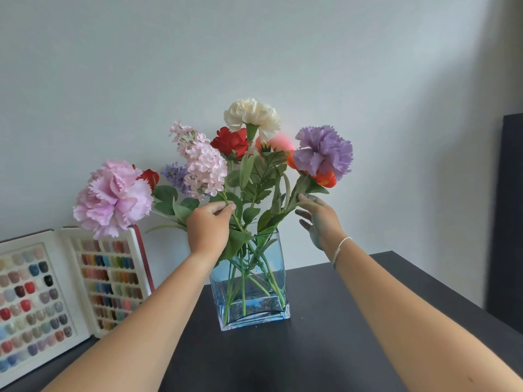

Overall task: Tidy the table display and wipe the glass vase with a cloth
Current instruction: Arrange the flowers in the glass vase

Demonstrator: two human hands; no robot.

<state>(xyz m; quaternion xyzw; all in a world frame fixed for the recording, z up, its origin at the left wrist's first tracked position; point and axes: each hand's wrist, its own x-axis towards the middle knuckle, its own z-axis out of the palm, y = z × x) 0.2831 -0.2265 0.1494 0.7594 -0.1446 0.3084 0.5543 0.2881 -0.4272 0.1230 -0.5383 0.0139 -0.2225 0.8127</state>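
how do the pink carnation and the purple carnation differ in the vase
The pink carnation leans far out to the left, low, over the nail colour chart; the purple carnation stands higher on the right. The pink looks larger and paler. The right hand is open by the purple one's stem; no hand is at the pink bloom. Both have frilled petals.

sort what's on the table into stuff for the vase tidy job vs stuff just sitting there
Part of the job: glass vase, flowers, left hand pinching a stem, right hand open by the stems.

Just sitting there: nail colour sample book.
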